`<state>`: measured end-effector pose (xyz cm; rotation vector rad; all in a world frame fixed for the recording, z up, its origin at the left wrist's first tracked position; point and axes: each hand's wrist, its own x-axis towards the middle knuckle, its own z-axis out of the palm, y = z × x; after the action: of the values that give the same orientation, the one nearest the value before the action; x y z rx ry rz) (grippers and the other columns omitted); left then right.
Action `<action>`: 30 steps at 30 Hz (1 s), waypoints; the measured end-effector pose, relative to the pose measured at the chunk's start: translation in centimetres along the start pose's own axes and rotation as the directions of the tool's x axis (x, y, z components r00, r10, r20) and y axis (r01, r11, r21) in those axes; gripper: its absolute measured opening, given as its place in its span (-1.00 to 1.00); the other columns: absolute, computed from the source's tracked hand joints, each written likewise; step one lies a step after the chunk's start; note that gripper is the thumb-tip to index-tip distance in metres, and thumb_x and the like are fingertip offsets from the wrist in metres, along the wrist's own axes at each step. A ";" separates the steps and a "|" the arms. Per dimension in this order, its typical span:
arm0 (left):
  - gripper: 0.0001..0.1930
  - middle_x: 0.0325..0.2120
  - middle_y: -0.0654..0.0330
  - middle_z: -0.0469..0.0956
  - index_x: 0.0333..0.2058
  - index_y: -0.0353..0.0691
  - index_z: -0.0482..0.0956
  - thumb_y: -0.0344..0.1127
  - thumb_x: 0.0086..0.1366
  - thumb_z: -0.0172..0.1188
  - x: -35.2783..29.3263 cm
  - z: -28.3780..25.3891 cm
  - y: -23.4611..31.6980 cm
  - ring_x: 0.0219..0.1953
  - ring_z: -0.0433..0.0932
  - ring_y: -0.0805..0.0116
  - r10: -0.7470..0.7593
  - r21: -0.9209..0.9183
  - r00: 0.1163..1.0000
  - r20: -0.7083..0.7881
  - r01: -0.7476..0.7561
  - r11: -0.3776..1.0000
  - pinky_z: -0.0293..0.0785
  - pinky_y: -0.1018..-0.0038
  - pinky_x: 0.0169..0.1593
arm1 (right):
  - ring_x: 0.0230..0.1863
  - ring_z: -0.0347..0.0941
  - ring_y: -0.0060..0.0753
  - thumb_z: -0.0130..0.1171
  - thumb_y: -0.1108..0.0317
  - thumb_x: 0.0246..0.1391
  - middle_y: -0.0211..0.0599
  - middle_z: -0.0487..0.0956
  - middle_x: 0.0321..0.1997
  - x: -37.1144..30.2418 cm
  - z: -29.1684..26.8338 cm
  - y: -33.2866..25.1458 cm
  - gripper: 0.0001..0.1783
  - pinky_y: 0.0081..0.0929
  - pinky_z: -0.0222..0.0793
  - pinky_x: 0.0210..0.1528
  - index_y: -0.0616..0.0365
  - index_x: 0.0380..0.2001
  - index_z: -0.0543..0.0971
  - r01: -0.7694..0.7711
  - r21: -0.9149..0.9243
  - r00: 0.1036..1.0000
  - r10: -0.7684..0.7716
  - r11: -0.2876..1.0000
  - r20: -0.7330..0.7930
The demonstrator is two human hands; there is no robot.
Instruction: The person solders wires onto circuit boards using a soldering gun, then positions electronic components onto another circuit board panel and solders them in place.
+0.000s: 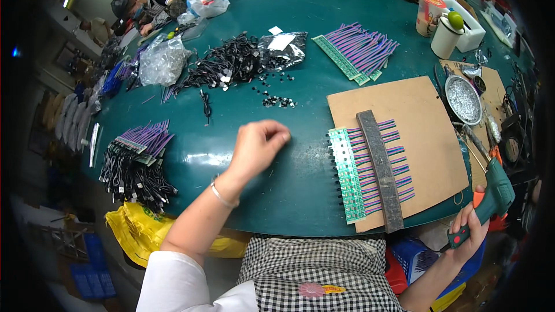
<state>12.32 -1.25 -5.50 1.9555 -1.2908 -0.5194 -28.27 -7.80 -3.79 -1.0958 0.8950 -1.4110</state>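
Observation:
My left hand [258,145] is above the middle of the table, thumb and fingertips pinched together. Anything between them is too small to make out. Loose small black and white parts [279,101] lie just beyond it. Down at the right, my right hand [471,228] grips the handle of a green gun-shaped tool [495,192] with an orange trigger. Between my hands, a row of green circuit boards [348,176] lies along the left edge of a brown board [430,133]. Purple and dark wires run right from them, under a dark flat bar [378,167] lying across.
Black cables [225,63] are heaped at the back, beside plastic bags [163,60]. Wired boards [358,52] lie far right; cabled bundles [136,167] sit left. A metal bowl [463,100], white mug [447,37] and drink cup [429,14] stand right. Another person [151,8] works far left.

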 end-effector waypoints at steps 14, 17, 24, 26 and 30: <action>-0.88 -0.51 0.17 0.51 -0.53 -0.24 0.53 -0.36 -0.02 0.27 5.6 -0.1 -2.5 -0.39 0.42 0.19 0.196 0.412 0.975 -0.102 -0.138 0.901 0.35 0.31 -0.28 | -0.84 0.21 -0.58 0.09 0.40 -0.13 -0.34 0.26 -0.75 -1.5 2.3 -0.7 -0.41 -0.74 0.16 -0.84 0.48 -0.02 0.19 -0.023 0.042 0.999 0.024 0.999 -0.031; -0.90 -0.51 0.19 0.52 -0.43 -0.31 0.51 -0.41 0.08 0.20 4.3 -0.8 -1.3 -0.48 0.46 0.39 0.024 0.277 0.988 -0.150 0.018 0.961 0.36 0.54 -0.38 | -0.83 0.20 -0.60 0.08 0.33 -0.06 -0.39 0.23 -0.73 -1.8 2.5 -0.6 -0.40 -0.76 0.13 -0.80 0.47 0.01 0.19 -0.009 0.004 0.999 0.008 1.000 0.046; -0.88 -0.50 0.34 0.44 -0.32 -0.31 0.52 -0.45 0.27 0.00 -0.5 -1.1 1.1 -0.44 0.31 0.63 0.002 -0.200 1.000 -0.006 -0.004 0.980 0.30 0.66 -0.34 | -0.87 0.19 -0.57 0.14 0.34 -0.16 -0.38 0.24 -0.78 -3.5 5.5 -1.4 -0.37 -0.69 0.12 -0.89 0.46 -0.04 0.19 -0.076 0.078 0.993 0.068 0.994 0.099; -0.87 -0.51 0.34 0.43 -0.33 -0.32 0.53 -0.43 0.28 0.00 -2.1 -0.4 3.0 -0.44 0.33 0.63 -0.028 -0.497 0.988 0.151 0.101 0.862 0.30 0.68 -0.35 | -0.89 0.19 -0.53 0.15 0.36 -0.22 -0.34 0.26 -0.79 -4.2 6.0 -1.1 -0.36 -0.66 0.17 -0.90 0.46 -0.07 0.18 -0.105 0.118 0.990 0.093 0.987 0.109; -0.85 -0.42 0.20 0.53 -0.24 -0.38 0.52 -0.47 0.26 0.03 -5.3 1.3 6.8 -0.39 0.50 0.53 -0.031 -0.748 0.966 0.257 0.220 0.626 0.45 0.62 -0.31 | -0.90 0.20 -0.47 0.16 0.37 -0.24 -0.26 0.31 -0.79 -5.3 8.3 -0.5 -0.37 -0.58 0.20 -0.88 0.50 -0.10 0.19 -0.237 0.072 0.958 0.220 0.969 0.184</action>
<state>5.05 1.52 -1.54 1.2577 -0.8168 -1.1778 -20.58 -2.05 -1.62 -0.9941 0.7941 -1.1362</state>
